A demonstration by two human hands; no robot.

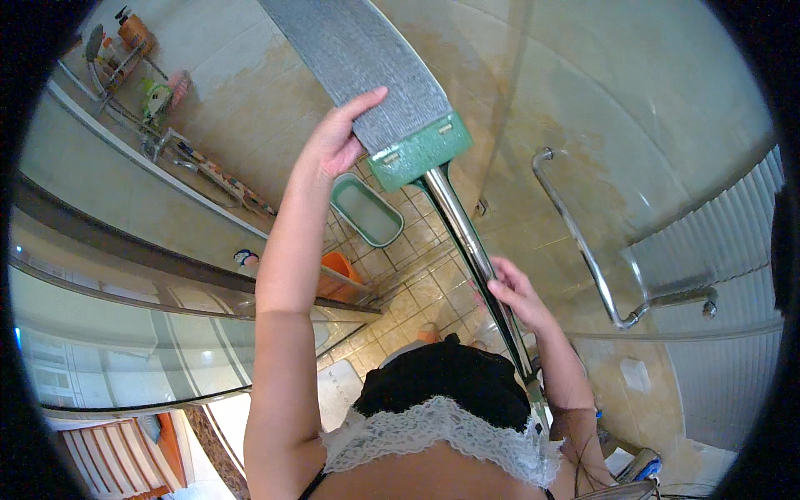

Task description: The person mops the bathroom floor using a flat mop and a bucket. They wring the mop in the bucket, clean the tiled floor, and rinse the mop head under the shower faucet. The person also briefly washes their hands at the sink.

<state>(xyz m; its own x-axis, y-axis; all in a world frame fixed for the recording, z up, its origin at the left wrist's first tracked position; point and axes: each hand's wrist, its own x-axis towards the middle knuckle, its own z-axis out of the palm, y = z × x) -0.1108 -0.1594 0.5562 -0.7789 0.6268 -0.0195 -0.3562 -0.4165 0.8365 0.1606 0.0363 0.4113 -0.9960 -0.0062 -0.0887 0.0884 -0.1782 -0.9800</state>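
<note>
A flat mop with a grey pad (381,75), green end clamp (425,150) and chrome-and-green handle (465,231) is raised slantwise in front of me. My left hand (344,134) grips the left edge of the pad just above the clamp, thumb on the pad's face. Lower down, my right hand (515,290) is closed around the handle, whose lower end passes along my right side. Below the clamp, on the tiled floor, stands a green and white oblong basin (367,210) holding cloudy water.
A glass door with a chrome bar handle (581,237) is on the right. At left are a curved glass panel (137,350), a shelf (128,65) with bottles and an orange bucket (339,275). A light mat (337,390) lies near my feet.
</note>
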